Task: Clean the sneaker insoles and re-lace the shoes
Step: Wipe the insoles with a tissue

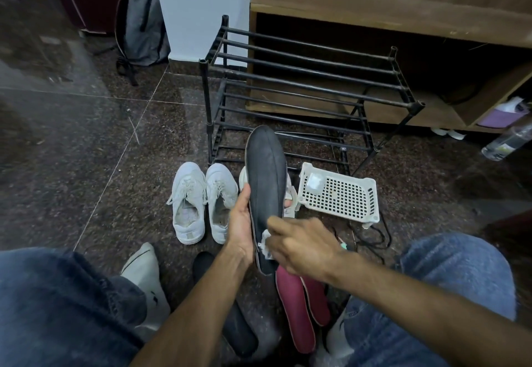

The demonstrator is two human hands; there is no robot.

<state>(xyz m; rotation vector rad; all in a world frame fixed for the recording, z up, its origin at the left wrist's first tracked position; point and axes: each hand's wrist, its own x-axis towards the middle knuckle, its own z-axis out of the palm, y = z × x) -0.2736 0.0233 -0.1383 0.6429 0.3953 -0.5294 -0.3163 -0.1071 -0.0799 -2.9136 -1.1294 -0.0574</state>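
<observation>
A dark speckled stone floor [86,142] ran up to a black metal shoe rack [302,84] and a white perforated basket [339,194]. The left hand [240,222] gripped a dark insole [266,176] by its edge, holding it upright above the floor. The right hand [299,244] pinched a white wipe [266,244] against the insole's lower part. A pair of white sneakers [201,202] stood just left, and two maroon insoles [302,303] lay below.

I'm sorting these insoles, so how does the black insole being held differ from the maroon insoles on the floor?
The black insole is dark and raised upright in the left hand; the maroon insoles are reddish and lie flat on the floor. The right hand presses a white wipe on the black one; the maroon ones lie untouched. All are out of the shoes.
</observation>
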